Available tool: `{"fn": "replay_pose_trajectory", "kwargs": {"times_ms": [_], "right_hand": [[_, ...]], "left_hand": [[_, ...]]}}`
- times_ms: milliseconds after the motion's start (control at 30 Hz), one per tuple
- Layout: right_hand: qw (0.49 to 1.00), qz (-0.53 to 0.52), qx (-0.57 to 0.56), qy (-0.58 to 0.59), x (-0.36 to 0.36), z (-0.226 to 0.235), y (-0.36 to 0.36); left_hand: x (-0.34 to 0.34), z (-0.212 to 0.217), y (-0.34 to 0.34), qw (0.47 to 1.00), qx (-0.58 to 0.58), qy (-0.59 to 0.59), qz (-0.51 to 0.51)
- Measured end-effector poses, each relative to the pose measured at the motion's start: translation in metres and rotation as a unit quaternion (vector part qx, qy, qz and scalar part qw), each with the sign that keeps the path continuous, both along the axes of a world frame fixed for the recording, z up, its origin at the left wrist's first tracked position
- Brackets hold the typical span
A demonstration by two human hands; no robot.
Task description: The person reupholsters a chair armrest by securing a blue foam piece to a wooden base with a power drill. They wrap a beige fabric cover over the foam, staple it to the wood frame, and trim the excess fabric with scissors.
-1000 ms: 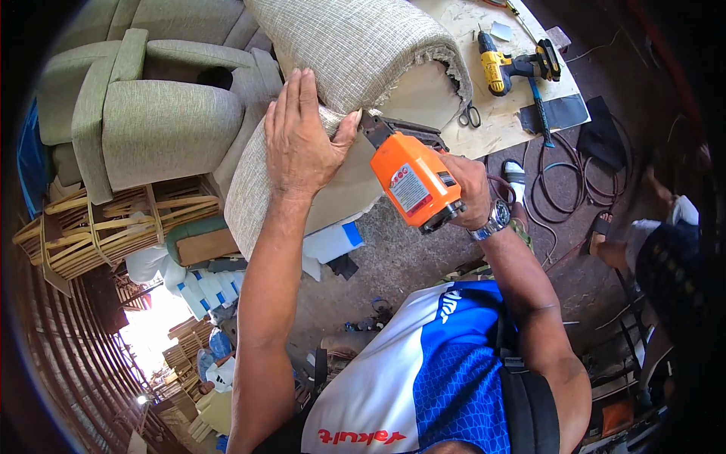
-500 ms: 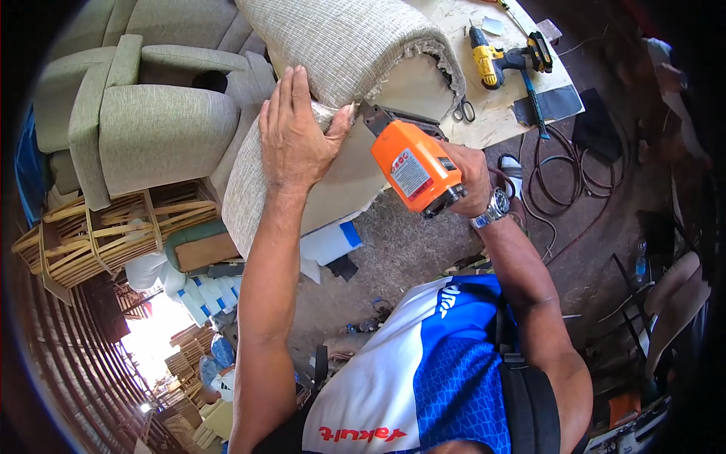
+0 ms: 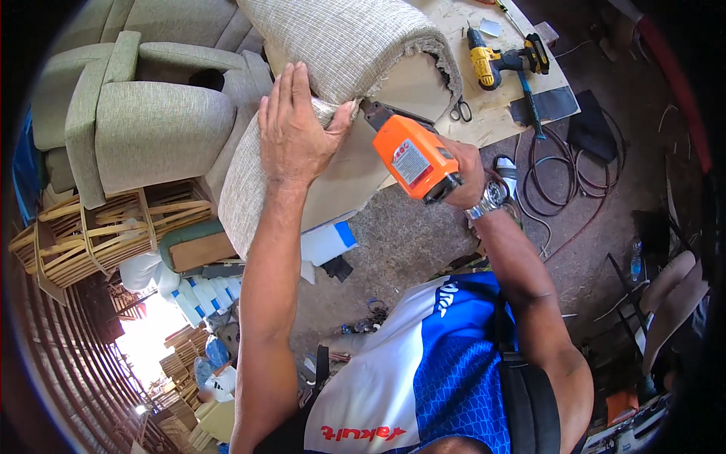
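Note:
My left hand (image 3: 296, 136) lies flat on the grey woven fabric of an upholstered furniture piece (image 3: 355, 47), fingers stretched out and thumb near the fabric's folded edge. In my right hand (image 3: 466, 172) is an orange staple gun (image 3: 411, 155), gripped by its handle. Its dark nose meets or nearly meets the fold where two padded parts join, just right of my left thumb. A frayed fabric edge curves round the upper part, over a pale bare panel (image 3: 412, 85). The trigger finger is hidden behind the tool.
On the wooden table (image 3: 484, 125) lie a yellow-black cordless drill (image 3: 495, 60), black-handled scissors (image 3: 460, 110) and a blue-handled hammer (image 3: 532, 106). A hose (image 3: 556, 200) coils on the floor at right. Grey armchairs (image 3: 162, 136) and wooden frames (image 3: 113, 234) stand at left.
The staple gun has tilted slightly and its rear end has risen a little with my right hand. My left hand keeps its place on the fabric.

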State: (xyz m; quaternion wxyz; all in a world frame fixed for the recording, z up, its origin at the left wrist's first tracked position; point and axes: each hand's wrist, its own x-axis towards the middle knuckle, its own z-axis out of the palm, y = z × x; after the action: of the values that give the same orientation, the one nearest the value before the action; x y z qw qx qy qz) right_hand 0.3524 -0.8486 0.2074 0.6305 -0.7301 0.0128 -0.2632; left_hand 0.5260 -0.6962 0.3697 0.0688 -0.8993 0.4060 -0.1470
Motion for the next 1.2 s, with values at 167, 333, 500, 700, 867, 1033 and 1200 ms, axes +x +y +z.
{"fn": "replay_pose_trajectory", "kwargs": {"times_ms": [167,333,500,700,867,1033,1200], "right_hand": [[0.999,-0.021,0.014,0.036,-0.003,-0.01,-0.005],[0.962,-0.168,0.164,0.137,-0.017,-0.092,0.015],[0.917,-0.135,0.101,0.362,-0.003,-0.089,-0.022],[0.866,-0.118,-0.04,0.484,0.004,-0.167,-0.007],[0.803,-0.088,-0.054,0.587,0.036,-0.191,-0.024],[0.79,-0.139,-0.163,0.575,0.045,-0.23,-0.003],[0.796,-0.075,-0.033,0.6,0.038,-0.215,-0.034]], "left_hand": [[0.004,0.002,-0.001,0.999,-0.006,0.022,0.029],[-0.006,0.011,-0.004,0.998,0.005,0.03,0.053],[-0.007,0.011,-0.004,0.996,0.004,0.056,0.074],[-0.009,0.018,-0.005,0.992,0.013,0.091,0.086],[-0.007,0.017,-0.003,0.991,0.006,0.101,0.082],[-0.005,0.015,-0.004,0.991,0.008,0.103,0.087],[-0.003,0.016,0.0,0.99,0.011,0.107,0.096]]}}
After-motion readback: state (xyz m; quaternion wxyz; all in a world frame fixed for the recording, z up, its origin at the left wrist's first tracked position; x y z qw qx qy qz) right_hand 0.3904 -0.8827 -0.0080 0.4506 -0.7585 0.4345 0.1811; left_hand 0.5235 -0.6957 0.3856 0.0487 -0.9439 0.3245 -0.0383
